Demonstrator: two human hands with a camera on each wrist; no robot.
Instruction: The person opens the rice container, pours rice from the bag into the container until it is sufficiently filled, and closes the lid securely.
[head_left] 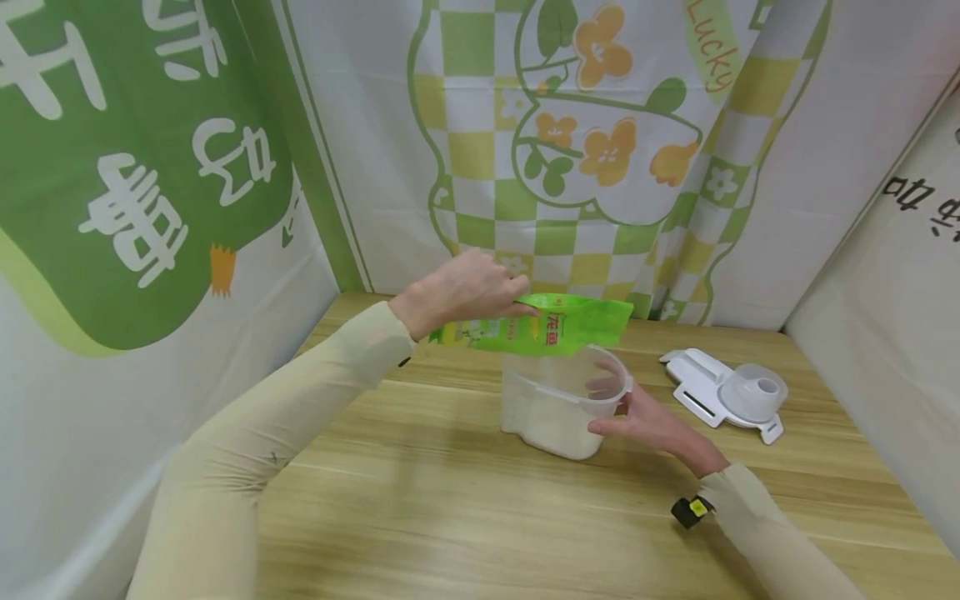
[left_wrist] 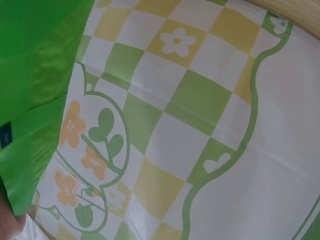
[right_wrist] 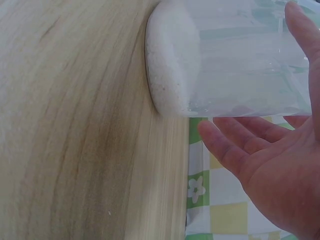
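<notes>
My left hand (head_left: 476, 287) grips a bright green printed bag (head_left: 555, 325), held sideways just above the clear plastic container (head_left: 551, 392). At the left edge of the left wrist view, the green bag (left_wrist: 37, 95) shows close up. White grains that look like rice (right_wrist: 172, 60) cover the bottom of the container, which stands upright on the table. My right hand (head_left: 645, 421) holds the container's right side, thumb in front and fingers behind the clear wall. In the right wrist view the right hand (right_wrist: 280, 165) spreads around the wall. The bag's mouth is hard to make out.
Right of the container, a white lid (head_left: 697, 387) lies on the wooden table (head_left: 420, 500), with a translucent cup (head_left: 753, 392) on it. Printed curtains (head_left: 360, 167) hang behind the table and along both sides.
</notes>
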